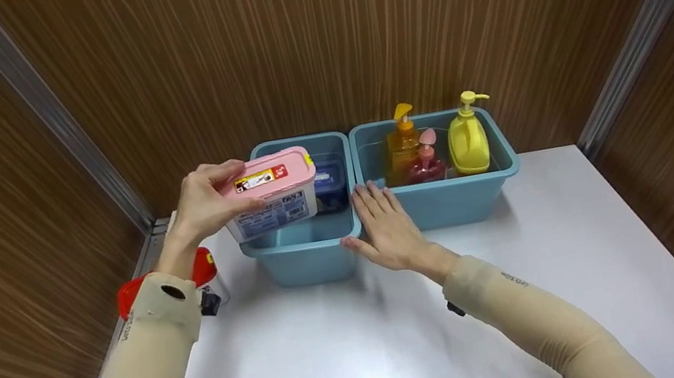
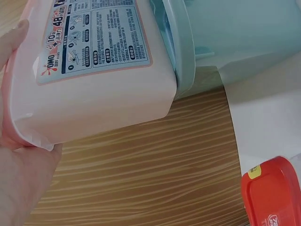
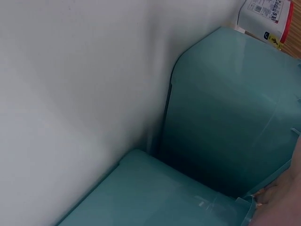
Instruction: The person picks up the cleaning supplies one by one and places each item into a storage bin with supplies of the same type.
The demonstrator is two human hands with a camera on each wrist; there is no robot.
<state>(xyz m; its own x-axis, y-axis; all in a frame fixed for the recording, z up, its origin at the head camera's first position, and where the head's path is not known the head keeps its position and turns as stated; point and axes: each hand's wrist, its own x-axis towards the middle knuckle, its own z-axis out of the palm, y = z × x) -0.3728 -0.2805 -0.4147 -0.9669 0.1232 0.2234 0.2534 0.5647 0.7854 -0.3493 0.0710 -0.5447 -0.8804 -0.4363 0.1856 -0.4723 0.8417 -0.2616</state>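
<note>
My left hand (image 1: 207, 200) grips a white plastic box with a pink lid (image 1: 270, 176), thumb on the near side and fingers over the far side. The box is tilted above the left part of the left blue bin (image 1: 309, 265). In the left wrist view, the box's printed label (image 2: 99, 37) faces up and its bottom edge meets the bin's rim (image 2: 186, 52). A dark blue container (image 1: 330, 183) sits inside that bin. My right hand (image 1: 387, 225) rests with straight fingers on the rims where the two bins meet, holding nothing.
The right blue bin (image 1: 449, 204) holds an orange pump bottle (image 1: 402, 150), a dark pink pump bottle (image 1: 427, 167) and a yellow pump bottle (image 1: 468, 143). Red-lidded containers (image 1: 205, 266) stand by my left forearm. Wood-grain panels (image 1: 285, 40) enclose the white table (image 1: 337, 353).
</note>
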